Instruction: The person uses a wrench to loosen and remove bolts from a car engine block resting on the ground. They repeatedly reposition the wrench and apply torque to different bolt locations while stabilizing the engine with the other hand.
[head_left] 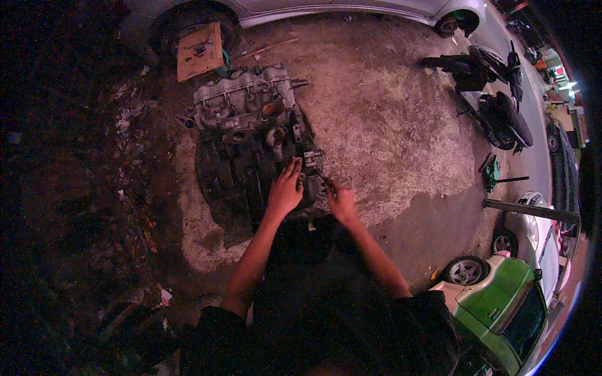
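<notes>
A car engine (244,103), grey metal on top and dark along its near side, rests on the ground in front of me. My left hand (286,189) lies against its near right part, fingers stretched forward. Just past those fingertips, a small light metal fitting (311,158) sticks out from the engine's right side. Close to that fitting, my right hand (340,199) is closed around something thin and dark, maybe a tool's handle; poor light and the fingers hide its kind.
Beyond the engine, a stained wooden board (199,51) leans near the wheel of a silver car (282,7). Rough concrete (389,119) spreads to the right, toward a dark motorcycle (495,94). A green car (501,291) stands at the lower right. Litter (125,119) lines the dark left.
</notes>
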`<state>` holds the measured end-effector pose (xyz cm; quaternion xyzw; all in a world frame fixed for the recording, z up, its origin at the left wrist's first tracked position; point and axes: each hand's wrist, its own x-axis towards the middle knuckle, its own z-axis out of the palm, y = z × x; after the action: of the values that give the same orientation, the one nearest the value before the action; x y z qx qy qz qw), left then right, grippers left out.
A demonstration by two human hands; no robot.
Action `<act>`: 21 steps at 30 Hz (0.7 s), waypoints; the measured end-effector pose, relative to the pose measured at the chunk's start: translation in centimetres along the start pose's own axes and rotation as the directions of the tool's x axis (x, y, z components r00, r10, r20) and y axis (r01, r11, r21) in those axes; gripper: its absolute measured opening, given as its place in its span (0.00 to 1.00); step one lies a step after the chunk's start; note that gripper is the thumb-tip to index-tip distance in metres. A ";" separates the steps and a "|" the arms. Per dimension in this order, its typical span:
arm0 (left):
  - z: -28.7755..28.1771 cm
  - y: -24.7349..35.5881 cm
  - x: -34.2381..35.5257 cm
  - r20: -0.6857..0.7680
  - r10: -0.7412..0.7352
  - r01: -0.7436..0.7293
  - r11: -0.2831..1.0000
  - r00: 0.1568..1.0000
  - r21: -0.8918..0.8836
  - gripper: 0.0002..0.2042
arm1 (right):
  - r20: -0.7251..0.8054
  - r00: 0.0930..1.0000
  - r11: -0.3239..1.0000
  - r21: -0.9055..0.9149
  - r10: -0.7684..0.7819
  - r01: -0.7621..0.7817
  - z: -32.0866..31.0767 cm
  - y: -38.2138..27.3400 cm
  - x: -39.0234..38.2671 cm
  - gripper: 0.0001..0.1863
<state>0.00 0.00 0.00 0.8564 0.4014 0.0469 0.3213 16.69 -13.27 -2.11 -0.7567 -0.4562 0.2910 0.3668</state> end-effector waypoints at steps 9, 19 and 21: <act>-0.7 0.5 -0.3 0.018 -0.027 0.026 0.999 0.999 0.035 0.36 | -0.051 0.998 0.998 -0.047 -0.032 0.030 0.7 -2.1 -0.3 0.15; -0.2 0.1 0.1 0.011 0.001 -0.001 0.999 1.000 0.036 0.37 | 0.132 0.990 0.983 -0.173 -0.038 0.061 -0.9 -3.0 2.6 0.25; -0.2 0.1 0.2 0.017 -0.022 0.021 0.998 1.000 0.059 0.37 | 0.169 0.986 0.979 -0.201 -0.001 0.035 -1.2 -3.2 4.8 0.24</act>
<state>0.15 0.16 0.17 0.8615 0.4088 0.0240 0.3001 18.09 -8.28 0.69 -0.7588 -0.5197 0.3024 0.2502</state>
